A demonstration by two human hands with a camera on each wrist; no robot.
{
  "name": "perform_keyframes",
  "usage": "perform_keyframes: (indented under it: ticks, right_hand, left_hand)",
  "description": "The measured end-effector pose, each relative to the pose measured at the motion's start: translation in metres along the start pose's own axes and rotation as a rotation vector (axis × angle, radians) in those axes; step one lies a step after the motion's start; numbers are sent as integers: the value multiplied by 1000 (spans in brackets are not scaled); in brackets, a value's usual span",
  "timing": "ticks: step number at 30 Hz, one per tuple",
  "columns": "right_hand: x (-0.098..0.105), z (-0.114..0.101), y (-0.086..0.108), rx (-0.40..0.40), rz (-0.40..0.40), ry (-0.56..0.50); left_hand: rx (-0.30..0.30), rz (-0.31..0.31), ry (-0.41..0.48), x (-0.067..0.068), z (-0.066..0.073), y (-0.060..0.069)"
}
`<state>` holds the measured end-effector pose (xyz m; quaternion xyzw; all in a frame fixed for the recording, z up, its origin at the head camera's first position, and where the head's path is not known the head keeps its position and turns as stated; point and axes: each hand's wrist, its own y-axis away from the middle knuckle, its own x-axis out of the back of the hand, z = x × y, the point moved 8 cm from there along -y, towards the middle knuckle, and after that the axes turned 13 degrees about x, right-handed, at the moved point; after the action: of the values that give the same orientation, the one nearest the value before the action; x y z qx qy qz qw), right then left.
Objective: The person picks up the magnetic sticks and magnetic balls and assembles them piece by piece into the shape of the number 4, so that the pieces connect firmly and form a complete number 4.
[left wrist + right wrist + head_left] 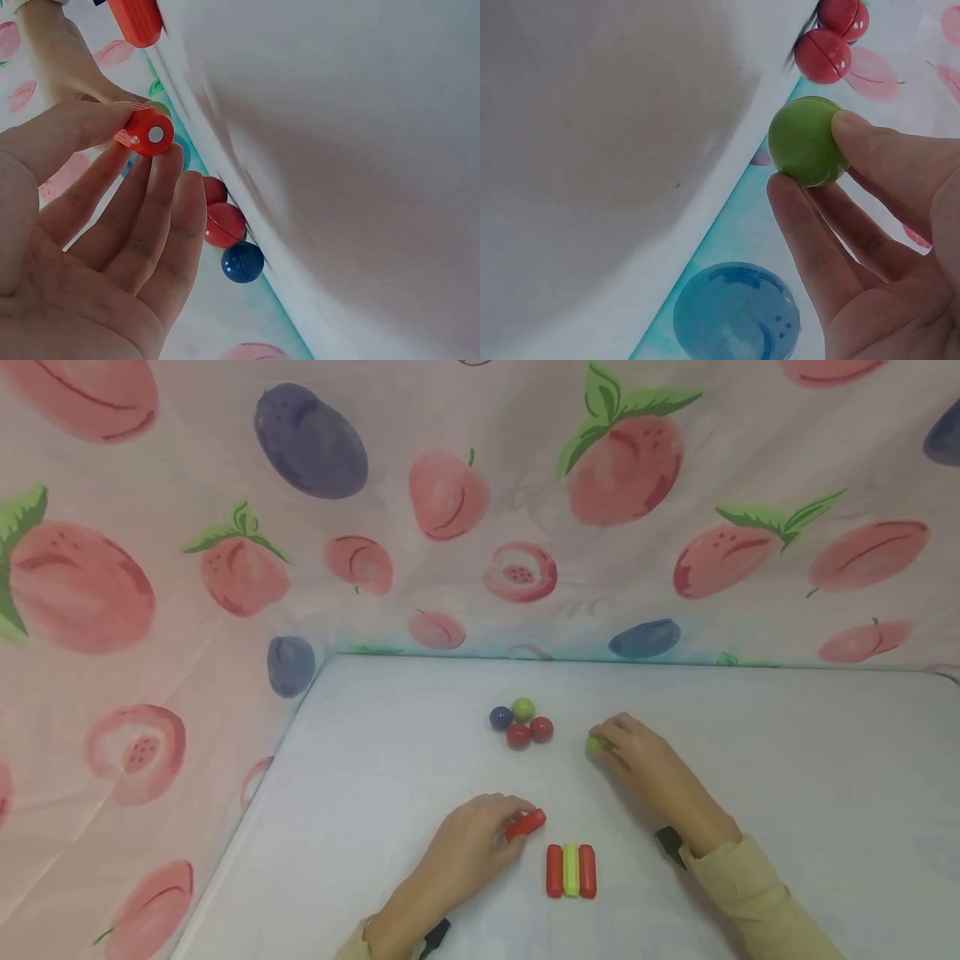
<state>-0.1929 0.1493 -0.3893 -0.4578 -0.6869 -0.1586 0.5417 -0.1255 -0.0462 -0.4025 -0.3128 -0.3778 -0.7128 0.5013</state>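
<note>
Fingers (146, 225) and thumb of your left hand (471, 839) pinch a red stick (525, 824), which slants with its outer end away from you and to your right. From the left wrist you can see a pale round spot in the end of that stick.

Your right hand (645, 764) is farther forward, and there you grasp a green ball (595, 745) between thumb and fingertips. The ball is to the right of a little cluster, near it but apart from it. I cannot tell whether the ball in your grasp touches the surface (405, 752).

The cluster, ahead of your left hand, is made up of a blue ball (501, 718) on the left, a lighter green ball (523, 709) at the back, a front red ball (517, 736) and a right-hand red ball (542, 729). They sit close together.

Nearer to you, just to the right of your left hand, three sticks lie side by side in a neat row, all pointing away from you: a left red bar (554, 871), a yellow bar (571, 870) in the middle and a right red bar (588, 871).

Behind the white surface and along its left side hangs a fruit-patterned cloth (517, 485). Your right sleeve (757, 893) is beige.
</note>
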Motion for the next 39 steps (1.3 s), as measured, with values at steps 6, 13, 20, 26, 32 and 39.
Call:
perform_keyframes:
  ticks: [6, 13, 20, 26, 32, 39]
  right_hand:
    - [-1, -6, 3, 9, -6, 6]
    - [-2, -14, 5, 47, -1, 16]
    - [-1, -21, 6, 61, -8, 14]
    - [-3, -28, 6, 57, -27, -3]
    - [-4, -36, 6, 74, -33, 10]
    - [-7, -42, 6, 62, -65, 10]
  left_hand:
    - [-22, 31, -5, 2, 3, -6]
    - [-25, 27, 1, 3, 4, -11]
    - [-35, 52, -14, 6, 4, -15]
    - [-47, 67, -29, 6, 4, -19]
    - [-47, 66, -37, 6, 5, -23]
    - [-54, 65, -29, 3, 7, -28]
